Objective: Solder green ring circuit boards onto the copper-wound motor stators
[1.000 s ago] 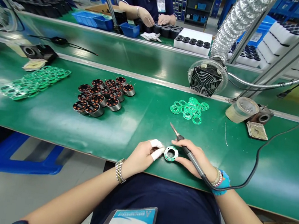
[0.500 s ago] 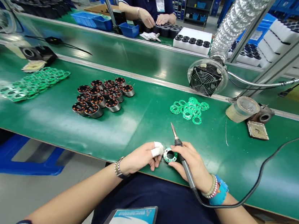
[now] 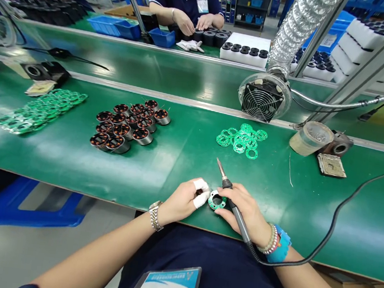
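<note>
At two o'clock from the green ring board (image 3: 211,201), a tub (image 3: 300,145) holds bits too small to identify; at twelve, a white tray (image 3: 242,58) holds black round parts. The soldering iron (image 3: 240,221) lies in the right hand (image 3: 255,215), tip toward eleven, handle running to five. Thumb and forefinger pinch the board near the table's (image 3: 160,170) front edge; the left hand's (image 3: 178,200) white-tipped fingers (image 3: 200,199) sit at its nine o'clock, grip unclear.

The right edge crops the soldering-iron cord (image 3: 333,221).

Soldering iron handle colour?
Dark grey soldering iron handle; shows best in the head view.
</note>
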The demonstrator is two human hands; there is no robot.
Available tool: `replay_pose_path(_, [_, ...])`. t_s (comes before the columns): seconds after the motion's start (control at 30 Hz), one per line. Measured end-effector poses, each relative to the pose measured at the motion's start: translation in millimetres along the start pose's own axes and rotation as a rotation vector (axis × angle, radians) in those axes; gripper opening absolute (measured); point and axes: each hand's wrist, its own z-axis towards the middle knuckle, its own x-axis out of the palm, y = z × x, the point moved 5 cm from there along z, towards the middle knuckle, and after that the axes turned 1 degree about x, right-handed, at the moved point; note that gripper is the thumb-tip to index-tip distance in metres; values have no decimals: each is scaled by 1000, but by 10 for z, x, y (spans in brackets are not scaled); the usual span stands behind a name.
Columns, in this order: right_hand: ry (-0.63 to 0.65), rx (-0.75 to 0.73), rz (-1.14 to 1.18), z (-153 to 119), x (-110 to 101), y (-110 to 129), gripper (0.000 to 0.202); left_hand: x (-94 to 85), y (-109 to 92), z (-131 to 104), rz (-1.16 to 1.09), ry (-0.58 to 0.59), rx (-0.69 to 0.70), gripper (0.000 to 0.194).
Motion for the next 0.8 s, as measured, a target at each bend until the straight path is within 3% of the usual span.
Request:
replay_pose_path(0.13, [-7, 2, -4, 0, -4, 3, 31, 79, 67, -77, -356, 22, -319, 16])
replay_pose_path(0.2, [-5, -4, 7, 4, -3, 5, 32, 91, 98, -120, -542, 80, -398, 19])
replay_pose_path(0.5, [-9, -6, 24, 9, 2, -11, 33, 22, 239, 29, -730, 173, -330, 17])
replay_pose_path(0.67, [-12, -8, 20, 15, -6, -6, 31, 3, 194, 95, -671, 281, -303, 14])
replay_pose_path(0.8, [-8, -4, 9, 18, -2, -9, 32, 4, 134, 114, -659, 296, -285, 14])
